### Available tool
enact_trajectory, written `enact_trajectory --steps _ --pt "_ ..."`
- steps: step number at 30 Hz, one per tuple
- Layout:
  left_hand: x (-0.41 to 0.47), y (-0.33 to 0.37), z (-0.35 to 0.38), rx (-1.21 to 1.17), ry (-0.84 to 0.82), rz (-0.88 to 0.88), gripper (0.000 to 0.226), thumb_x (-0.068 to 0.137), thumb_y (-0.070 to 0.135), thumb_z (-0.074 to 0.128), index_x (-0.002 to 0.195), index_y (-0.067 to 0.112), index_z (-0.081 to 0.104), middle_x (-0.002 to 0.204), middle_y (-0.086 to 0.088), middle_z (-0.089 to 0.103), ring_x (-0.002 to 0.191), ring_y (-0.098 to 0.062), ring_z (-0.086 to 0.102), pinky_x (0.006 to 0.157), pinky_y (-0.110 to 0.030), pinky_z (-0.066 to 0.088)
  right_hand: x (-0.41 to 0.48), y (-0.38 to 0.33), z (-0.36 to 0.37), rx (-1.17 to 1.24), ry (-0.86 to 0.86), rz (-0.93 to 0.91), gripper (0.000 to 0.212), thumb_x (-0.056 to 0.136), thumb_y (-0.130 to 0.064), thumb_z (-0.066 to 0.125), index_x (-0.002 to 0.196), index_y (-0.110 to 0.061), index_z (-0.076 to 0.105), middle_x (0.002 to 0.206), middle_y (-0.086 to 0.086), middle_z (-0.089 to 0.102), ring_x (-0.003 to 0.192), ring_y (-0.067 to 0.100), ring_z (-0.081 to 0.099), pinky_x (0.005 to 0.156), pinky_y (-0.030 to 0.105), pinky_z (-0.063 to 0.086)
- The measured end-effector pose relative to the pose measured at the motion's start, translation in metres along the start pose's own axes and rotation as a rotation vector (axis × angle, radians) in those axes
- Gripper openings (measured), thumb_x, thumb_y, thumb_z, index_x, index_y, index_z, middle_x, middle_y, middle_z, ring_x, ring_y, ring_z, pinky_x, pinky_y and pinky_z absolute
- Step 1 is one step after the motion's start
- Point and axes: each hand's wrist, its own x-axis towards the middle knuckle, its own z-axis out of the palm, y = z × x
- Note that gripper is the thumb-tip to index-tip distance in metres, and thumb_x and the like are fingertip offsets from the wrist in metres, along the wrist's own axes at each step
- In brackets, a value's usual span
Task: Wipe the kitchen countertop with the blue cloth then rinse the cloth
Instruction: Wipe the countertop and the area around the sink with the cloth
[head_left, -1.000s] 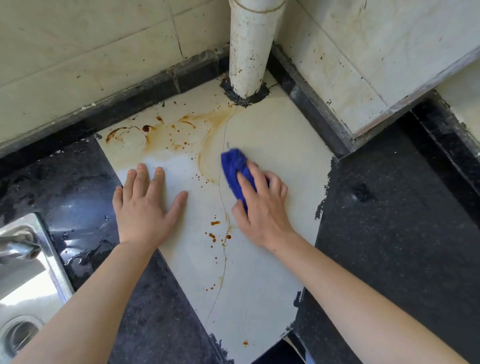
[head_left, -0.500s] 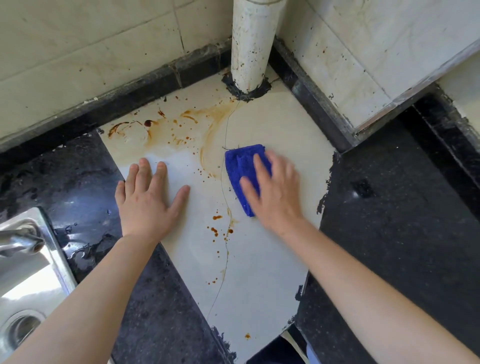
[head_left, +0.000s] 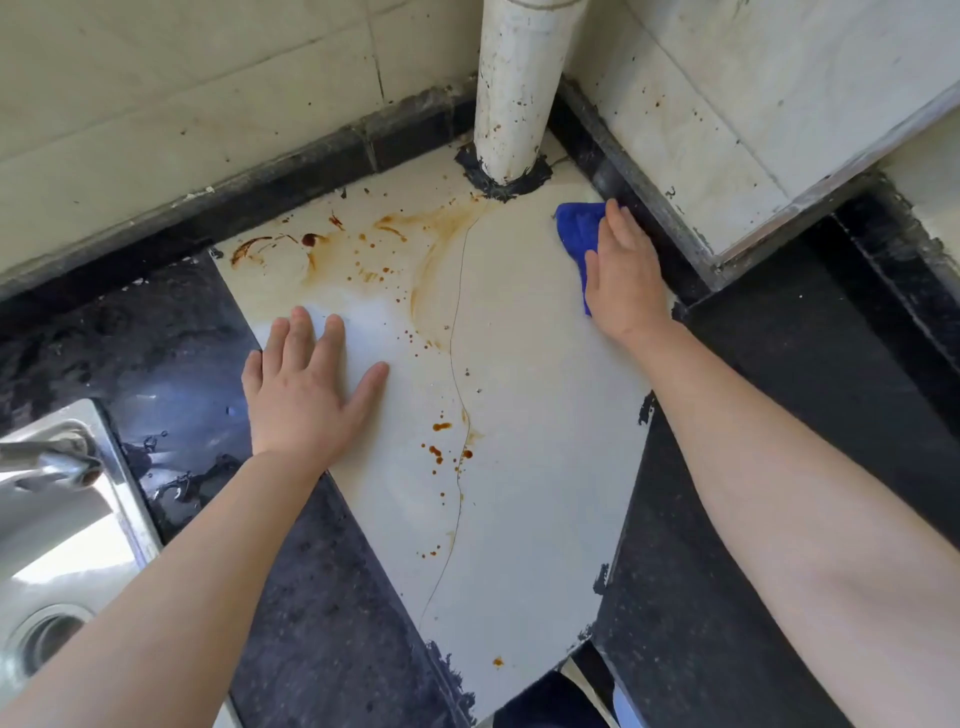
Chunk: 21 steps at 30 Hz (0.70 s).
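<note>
Right hand (head_left: 626, 275) flat, fingers straight, pressing blue cloth (head_left: 576, 223) just right of the pipe (head_left: 519, 88) base; left hand (head_left: 306, 389) flat, fingers spread, bracing on countertop (head_left: 545, 415) below-left of pipe; I'd press firmly and sweep left across the brown stains (head_left: 395, 234), overlapping passes.

No legible text, label, brand, number or sign anywhere in view.
</note>
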Motion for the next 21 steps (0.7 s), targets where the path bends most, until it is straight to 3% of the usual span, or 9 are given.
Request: enact_trajectory --steps 2,4,8,11,14,15,17,21 --pt "0.000 -0.001 -0.002 -0.006 -0.008 0.006 0.074 0.096 0.070 0.031 0.155 0.026 0.026 0.166 -0.008 0.016 0.153 -0.027 0.008 0.122 -0.052 0.011 -0.008 -0.022 0.003 0.036 0.012 0.031 0.056 0.107 -0.024 0.033 0.155 0.001 0.020 0.166 0.011 0.014 0.153 0.028 0.010 0.125 0.039 0.006" --pt "0.001 -0.003 -0.006 0.005 -0.017 0.028 0.069 0.098 0.066 0.032 0.154 0.027 0.029 0.165 -0.008 0.019 0.153 -0.028 0.012 0.121 -0.052 0.015 -0.035 -0.049 0.008 0.064 0.017 -0.056 0.054 0.106 -0.027 0.032 0.155 -0.005 0.026 0.165 0.007 0.019 0.153 0.028 0.012 0.125 0.041 0.008" --pt "0.001 -0.012 -0.020 -0.120 -0.014 0.030 0.055 0.103 0.056 0.032 0.145 0.024 0.049 0.162 -0.005 0.032 0.149 -0.028 0.028 0.118 -0.051 0.023 -0.156 -0.107 0.027 0.135 -0.046 -0.436 0.049 0.102 -0.026 0.039 0.147 -0.009 0.045 0.159 0.003 0.035 0.149 0.025 0.025 0.119 0.043 0.024" --pt "-0.013 -0.025 -0.019 -0.172 0.079 0.055 0.049 0.105 0.048 0.033 0.131 0.018 0.062 0.149 -0.009 0.050 0.138 -0.032 0.043 0.115 -0.053 0.029 -0.214 -0.110 0.031 0.148 -0.135 -0.656 0.049 0.095 -0.013 0.052 0.143 -0.009 0.049 0.156 0.003 0.041 0.141 0.029 0.036 0.107 0.044 0.038" --pt "-0.033 -0.039 -0.011 -0.147 0.106 0.072 0.057 0.104 0.053 0.025 0.122 0.017 0.065 0.137 -0.006 0.055 0.132 -0.034 0.048 0.106 -0.057 0.037 -0.197 -0.086 0.018 0.116 -0.154 -0.847 0.047 0.093 -0.004 0.037 0.136 0.000 0.055 0.145 0.011 0.053 0.119 0.036 0.051 0.094 0.045 0.050" --pt "-0.038 -0.042 -0.008 -0.142 0.098 0.062 0.056 0.103 0.052 0.025 0.122 0.017 0.065 0.138 -0.005 0.055 0.133 -0.034 0.048 0.106 -0.057 0.037 -0.182 -0.079 0.013 0.107 -0.125 -0.837 0.044 0.095 -0.003 0.037 0.133 0.003 0.056 0.139 0.015 0.057 0.113 0.039 0.056 0.092 0.046 0.051" --pt "-0.043 -0.043 -0.007 -0.145 0.085 0.029 0.051 0.103 0.048 0.029 0.124 0.018 0.065 0.144 -0.006 0.053 0.137 -0.033 0.045 0.109 -0.057 0.034 -0.135 -0.064 0.001 0.131 -0.013 -0.634 0.039 0.096 0.000 0.041 0.131 0.006 0.056 0.132 0.022 0.060 0.108 0.044 0.058 0.096 0.049 0.048" --pt "-0.051 -0.049 -0.005 -0.159 0.107 0.053 0.047 0.104 0.045 0.031 0.125 0.020 0.063 0.146 -0.006 0.054 0.139 -0.032 0.045 0.107 -0.057 0.035 -0.050 -0.036 -0.011 0.187 0.161 -0.177 0.041 0.098 -0.006 0.048 0.138 0.004 0.050 0.144 0.021 0.049 0.121 0.046 0.048 0.105 0.047 0.036"
